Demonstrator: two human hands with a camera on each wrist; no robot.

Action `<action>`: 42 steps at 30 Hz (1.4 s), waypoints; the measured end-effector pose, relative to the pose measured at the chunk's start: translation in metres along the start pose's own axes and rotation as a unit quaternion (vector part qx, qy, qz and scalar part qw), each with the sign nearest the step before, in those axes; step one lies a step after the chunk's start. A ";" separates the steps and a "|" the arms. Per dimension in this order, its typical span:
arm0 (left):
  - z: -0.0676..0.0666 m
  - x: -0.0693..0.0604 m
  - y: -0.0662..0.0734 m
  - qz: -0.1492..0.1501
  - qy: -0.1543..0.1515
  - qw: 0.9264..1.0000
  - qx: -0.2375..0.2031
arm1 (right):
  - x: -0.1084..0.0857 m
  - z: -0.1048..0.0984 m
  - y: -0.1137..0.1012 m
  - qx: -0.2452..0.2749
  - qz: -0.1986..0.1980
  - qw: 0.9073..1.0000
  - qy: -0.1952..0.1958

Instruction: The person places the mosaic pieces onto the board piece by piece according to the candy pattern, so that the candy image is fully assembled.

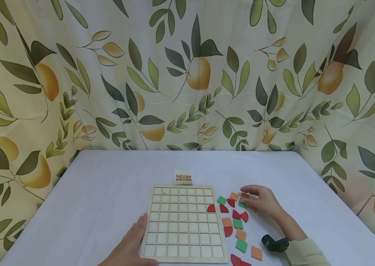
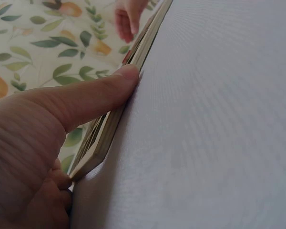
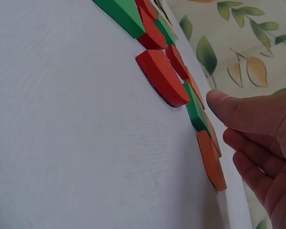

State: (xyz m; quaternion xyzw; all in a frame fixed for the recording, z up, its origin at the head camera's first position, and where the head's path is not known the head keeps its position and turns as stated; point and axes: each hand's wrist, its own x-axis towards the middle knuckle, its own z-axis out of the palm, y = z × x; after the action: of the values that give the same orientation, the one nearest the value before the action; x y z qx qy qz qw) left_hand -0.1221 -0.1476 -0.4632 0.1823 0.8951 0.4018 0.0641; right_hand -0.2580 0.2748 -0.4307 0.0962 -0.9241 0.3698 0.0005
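A wooden grid board (image 1: 182, 223) lies on the white table, with one red quarter-round piece (image 1: 211, 208) in a right-side cell. My left hand (image 1: 129, 242) grips its near left corner; in the left wrist view the thumb (image 2: 102, 93) presses on the board's edge (image 2: 102, 143). My right hand (image 1: 263, 202) hovers at the far end of the loose pieces, over a green square (image 1: 242, 204) and orange ones. In the right wrist view the hand (image 3: 262, 138) has thumb and fingers apart with nothing between them, beside an orange piece (image 3: 211, 160) and a green one (image 3: 196, 109).
A small pattern card (image 1: 183, 177) lies beyond the board. Red, green and orange pieces (image 1: 241, 245) are scattered along the board's right side. A black device (image 1: 275, 244) sits by the right sleeve (image 1: 307, 253). A leaf-and-fruit patterned curtain (image 1: 187, 74) hangs behind the table (image 1: 114, 184).
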 end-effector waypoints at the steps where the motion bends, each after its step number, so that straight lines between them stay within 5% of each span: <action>1: 0.000 0.000 0.000 0.001 0.000 1.000 0.001 | 0.000 0.000 0.001 0.002 0.003 1.000 -0.001; 9: -0.002 -0.001 0.000 0.030 0.006 0.999 0.016 | -0.001 -0.003 0.008 0.014 0.017 1.000 0.000; 42: 0.000 0.000 -0.001 0.023 0.015 1.000 0.013 | 0.008 -0.008 0.018 0.014 0.015 1.000 -0.017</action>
State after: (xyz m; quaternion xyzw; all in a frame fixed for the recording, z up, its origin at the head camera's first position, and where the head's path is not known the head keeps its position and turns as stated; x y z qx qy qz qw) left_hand -0.1226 -0.1483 -0.4643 0.1978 0.8968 0.3939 0.0385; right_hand -0.2694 0.2921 -0.4369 0.0883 -0.9200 0.3811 -0.0226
